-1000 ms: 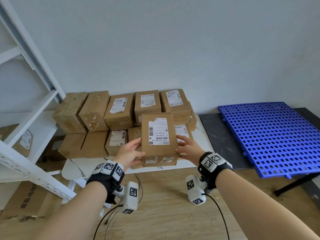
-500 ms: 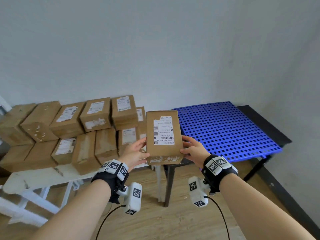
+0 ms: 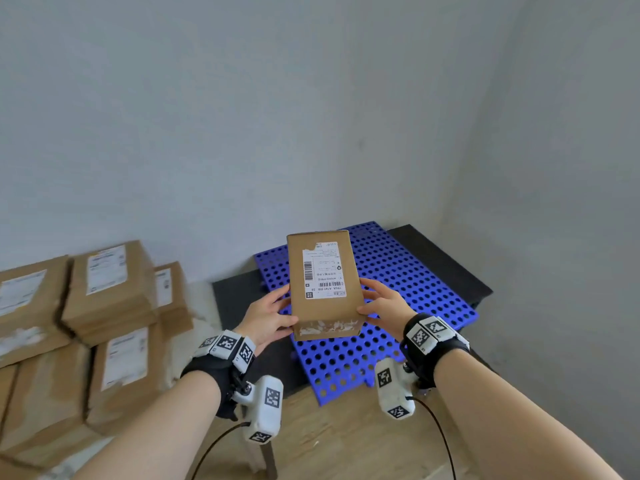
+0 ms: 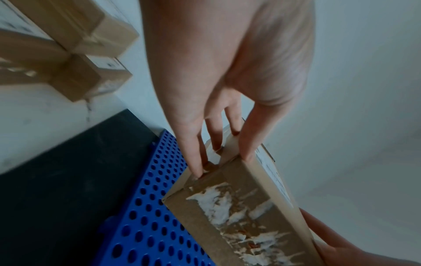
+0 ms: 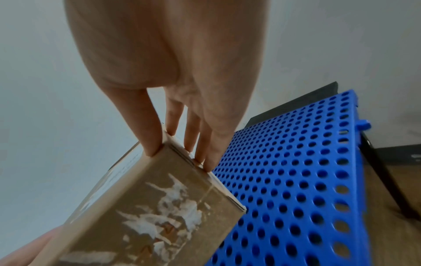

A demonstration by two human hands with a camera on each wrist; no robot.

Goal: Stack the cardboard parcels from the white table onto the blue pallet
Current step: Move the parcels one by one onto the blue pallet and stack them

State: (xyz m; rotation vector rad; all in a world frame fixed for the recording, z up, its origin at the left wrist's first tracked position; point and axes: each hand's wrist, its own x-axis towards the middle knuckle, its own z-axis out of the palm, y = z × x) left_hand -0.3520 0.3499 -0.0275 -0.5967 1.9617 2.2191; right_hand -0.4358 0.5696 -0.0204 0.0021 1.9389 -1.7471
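A cardboard parcel [image 3: 323, 284] with a white shipping label hangs in the air above the blue perforated pallet [image 3: 408, 271]. My left hand [image 3: 273, 315] grips its left side, thumb on the labelled face and fingers underneath. My right hand [image 3: 382, 303] grips its right side the same way. In the left wrist view the parcel [image 4: 241, 212] shows a torn white patch on its end, with my left hand [image 4: 218, 158] pinching its edge over the pallet [image 4: 148, 225]. The right wrist view shows the parcel [image 5: 145, 212], my right hand [image 5: 182, 153] and the pallet [image 5: 296, 180].
Several more cardboard parcels [image 3: 104, 299] are stacked on the white table [image 3: 201, 306] at the left. The pallet lies on a black table [image 3: 440, 254] in the corner, with grey walls behind and to the right. Wooden floor [image 3: 346, 445] lies below.
Both hands have carried the parcel to the right, from above the white table's stack to above the blue pallet. The view has swung right with it.
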